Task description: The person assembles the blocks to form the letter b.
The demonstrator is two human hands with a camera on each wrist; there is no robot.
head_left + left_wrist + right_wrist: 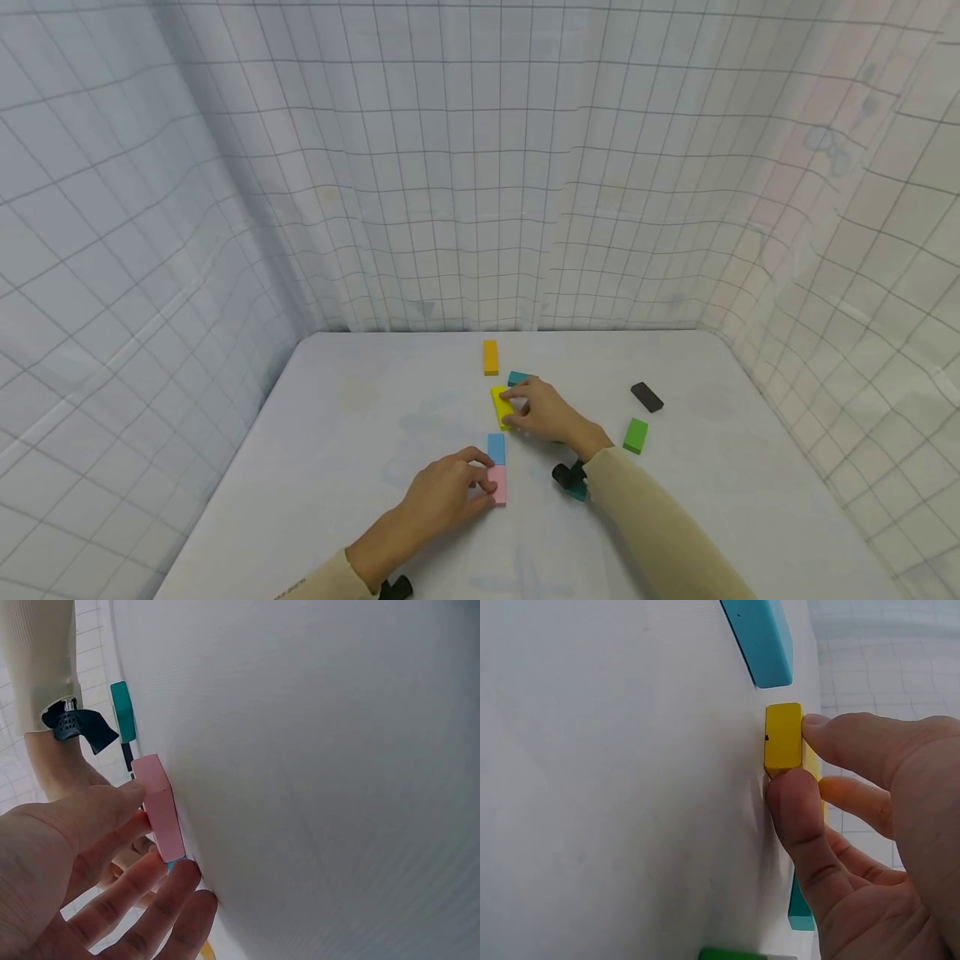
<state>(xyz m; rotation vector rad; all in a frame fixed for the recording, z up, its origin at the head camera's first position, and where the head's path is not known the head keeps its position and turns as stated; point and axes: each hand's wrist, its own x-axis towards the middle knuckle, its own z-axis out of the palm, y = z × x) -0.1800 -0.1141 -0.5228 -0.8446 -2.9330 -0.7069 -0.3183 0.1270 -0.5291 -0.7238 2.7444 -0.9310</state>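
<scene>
A pink block (498,492) lies flat, end to end with a light blue block (496,448). My left hand (444,492) is at the pink block's left side, with loosely bent fingers; in the left wrist view its thumb and fingers touch that block (165,825) along its edge. Farther back, my right hand (546,411) pinches a yellow block (500,404) between thumb and index finger. The right wrist view shows the end of the yellow block (783,736), low against the table. Part of its top is hidden by the fingers.
An orange block (491,358) lies at the back, near a teal block (519,378). To the right are a green block (635,435) and a black block (647,397). Another teal block (577,492) sits beside my right wrist. Gridded curtains (480,208) surround the white table (360,417).
</scene>
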